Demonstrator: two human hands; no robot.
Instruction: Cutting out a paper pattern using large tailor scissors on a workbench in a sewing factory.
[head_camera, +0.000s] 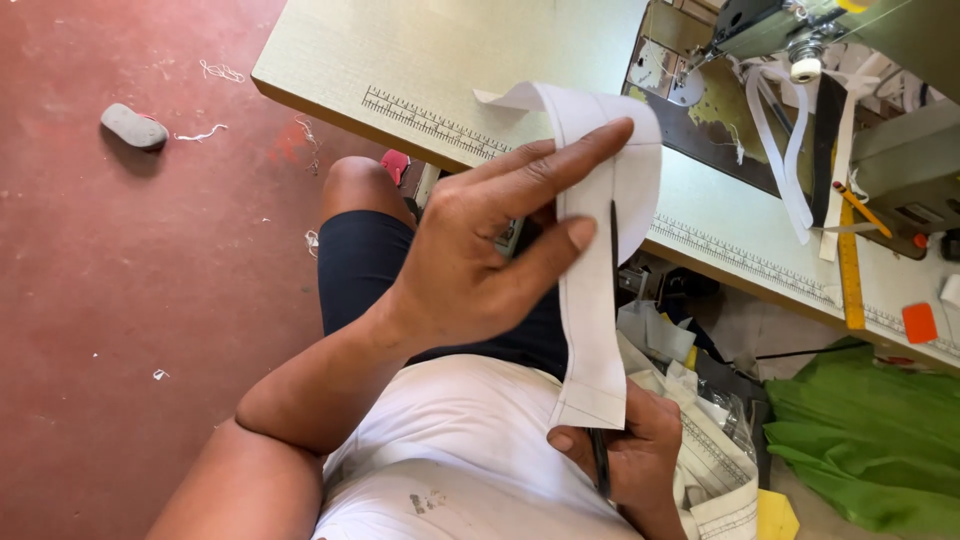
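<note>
My left hand (490, 240) grips a long white fabric strip (592, 300) near its upper end, thumb in front and fingers curled behind. The strip has a stitched seam along its length and folds over at the top. My right hand (625, 450) pinches the strip's lower end below my lap and also holds a thin dark tool, possibly a pen or scissors blade, that runs up along the strip. Both hands hold the strip stretched upright above my white shirt and dark shorts.
A sewing table (420, 60) with a printed ruler along its edge stands ahead, carrying a sewing machine (880, 130) draped with white straps. A yellow ruler (850, 270) and orange piece (918, 322) lie there. Green cloth (870, 440) sits at right. A grey stone (133, 127) lies on the red floor.
</note>
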